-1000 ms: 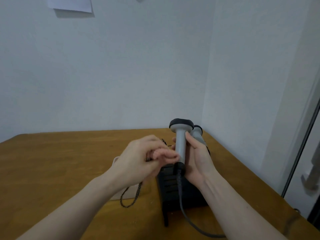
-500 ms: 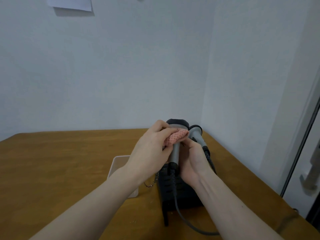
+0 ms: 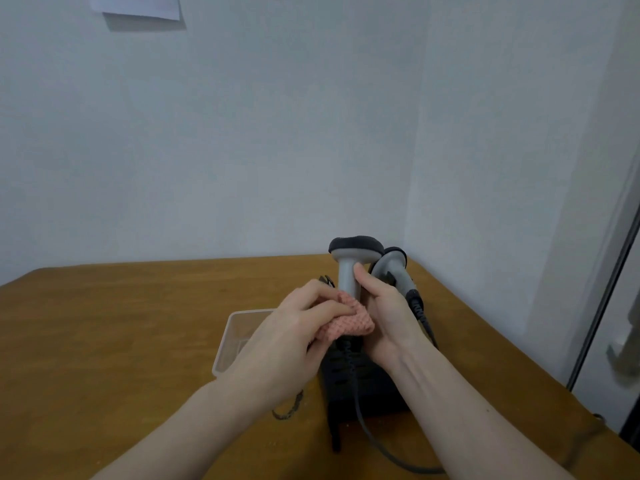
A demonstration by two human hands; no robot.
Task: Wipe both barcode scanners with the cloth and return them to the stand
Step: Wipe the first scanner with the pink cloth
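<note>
Right hand (image 3: 388,317) curls round the grey handle of the near barcode scanner (image 3: 349,268), thumb up along the shaft, and holds it upright at centre frame above the black stand (image 3: 360,379). My left hand (image 3: 287,344) pinches the pink waffle-weave cloth (image 3: 349,325) and presses it against the lower end of that handle, just above where the coiled cable (image 3: 349,362) leaves it. From my seat I see the second scanner (image 3: 394,268) tilted just behind and right of the first, its dark cable trailing down past my right wrist; whether it sits in the stand I cannot tell.

Left of the stand a clear plastic tray (image 3: 230,341) rests on the tabletop (image 3: 121,341), partly hidden by my left hand. A short braided cord (image 3: 289,408) lies below that wrist. The tabletop is brown wood with rounded far corners, filling the lower half of the frame. Behind it two pale walls meet in a corner right of centre. A white sheet of paper (image 3: 136,6) hangs at the upper left. At the right edge runs a dark door frame (image 3: 602,296).
</note>
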